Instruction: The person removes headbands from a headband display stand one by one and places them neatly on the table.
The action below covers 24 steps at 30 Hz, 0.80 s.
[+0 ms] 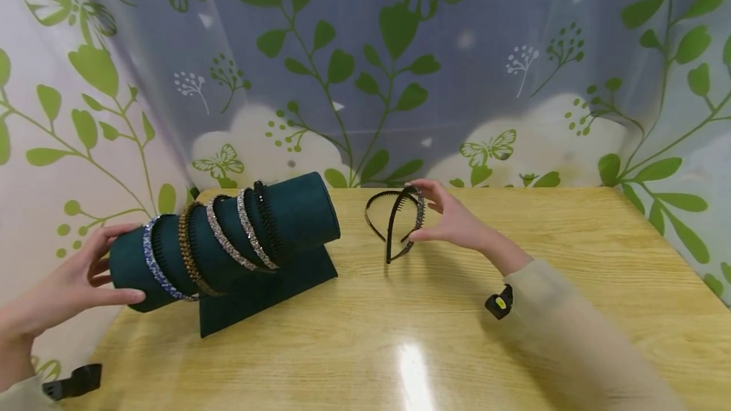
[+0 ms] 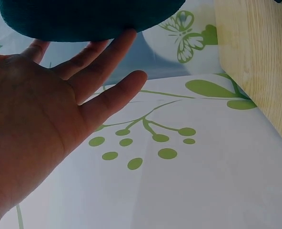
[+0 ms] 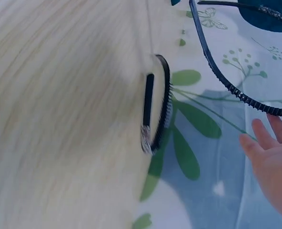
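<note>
My left hand (image 1: 80, 284) grips the left end of a dark green headband display stand (image 1: 305, 211), its thumb on the near side and fingers over the top. Round the stand's roll sit several headbands, among them a blue glittery headband (image 1: 151, 259), a gold-brown headband (image 1: 184, 243) and a black headband (image 1: 264, 208). Over the table, my right hand (image 1: 454, 224) holds a dark toothed headband (image 3: 217, 74) with sparkling trim by its decorated side, thumb below and fingers above. Just behind it, another black headband (image 3: 166, 86) with inner teeth stands on the table.
The wooden table (image 1: 354, 335) runs back to a curtain (image 1: 354, 81) printed with green leaves and butterflies, which also hangs along both sides. A black wrist strap (image 1: 499, 302) shows at the right sleeve, and another strap (image 1: 74, 382) at the left.
</note>
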Each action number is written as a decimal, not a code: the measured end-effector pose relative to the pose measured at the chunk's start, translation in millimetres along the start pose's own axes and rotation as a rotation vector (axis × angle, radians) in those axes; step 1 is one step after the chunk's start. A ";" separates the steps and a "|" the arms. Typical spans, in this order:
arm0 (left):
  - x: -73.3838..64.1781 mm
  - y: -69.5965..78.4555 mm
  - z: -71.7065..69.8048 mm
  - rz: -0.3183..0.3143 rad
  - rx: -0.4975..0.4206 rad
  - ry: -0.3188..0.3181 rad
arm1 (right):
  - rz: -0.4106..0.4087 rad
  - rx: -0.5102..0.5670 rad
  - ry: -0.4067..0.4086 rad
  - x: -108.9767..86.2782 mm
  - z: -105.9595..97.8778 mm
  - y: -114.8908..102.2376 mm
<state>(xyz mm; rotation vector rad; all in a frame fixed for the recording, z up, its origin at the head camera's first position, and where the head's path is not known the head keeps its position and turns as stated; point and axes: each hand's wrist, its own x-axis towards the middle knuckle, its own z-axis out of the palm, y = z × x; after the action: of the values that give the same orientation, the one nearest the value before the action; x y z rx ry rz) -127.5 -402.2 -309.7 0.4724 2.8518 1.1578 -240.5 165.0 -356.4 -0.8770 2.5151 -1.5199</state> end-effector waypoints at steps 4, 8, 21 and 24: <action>-0.8 -0.9 0.5 0.012 -0.010 -0.004 | -0.001 -0.045 0.019 -11.7 -20.2 -2.6; -1.0 -0.9 0.7 0.020 -0.010 -0.001 | 0.030 -0.094 0.045 -19.6 -40.5 -4.7; -0.9 -0.5 0.2 0.033 -0.023 -0.001 | 0.102 -0.464 -0.075 -23.0 -51.4 31.7; -0.5 -0.4 0.3 0.027 -0.026 -0.002 | 0.104 -0.510 -0.104 -21.6 -47.9 42.1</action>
<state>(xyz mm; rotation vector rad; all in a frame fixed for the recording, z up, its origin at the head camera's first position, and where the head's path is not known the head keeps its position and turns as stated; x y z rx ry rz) -127.1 -402.5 -310.1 0.5121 2.8337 1.1959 -257.2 228.3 -372.0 -0.8275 2.8598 -0.7842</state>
